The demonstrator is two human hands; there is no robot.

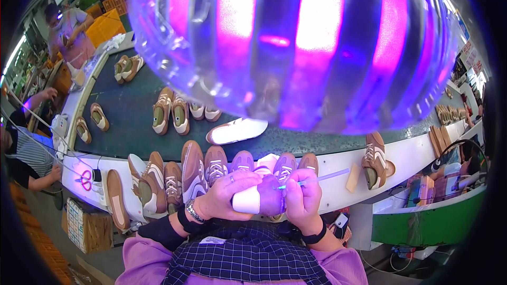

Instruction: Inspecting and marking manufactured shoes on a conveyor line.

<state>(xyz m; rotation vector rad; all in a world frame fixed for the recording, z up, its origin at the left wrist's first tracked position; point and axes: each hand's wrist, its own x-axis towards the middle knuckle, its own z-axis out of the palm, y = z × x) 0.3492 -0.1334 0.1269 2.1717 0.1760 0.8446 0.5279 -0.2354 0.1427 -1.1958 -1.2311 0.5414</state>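
Note:
In front of my body, my left hand (232,195) is wrapped round a shoe (270,195) with a pale white end turned to the left. Purple light tints the shoe, and part of it is hidden by my fingers. My right hand (303,200) pinches a thin light-blue pen-like stick (328,176); its tip touches or nearly touches the shoe's upper. Just beyond my hands, several brown sneakers with white stripes stand in a row on the white ledge, among them a brown sneaker (194,169) with its toe pointing away.
A ribbed clear lamp cover (296,74) glowing purple fills the upper middle. Below it runs a green conveyor belt (124,137) carrying shoes. Red-handled scissors (84,179) lie at the left; a lone sneaker (374,161) stands at the right. Other people are at the left and right.

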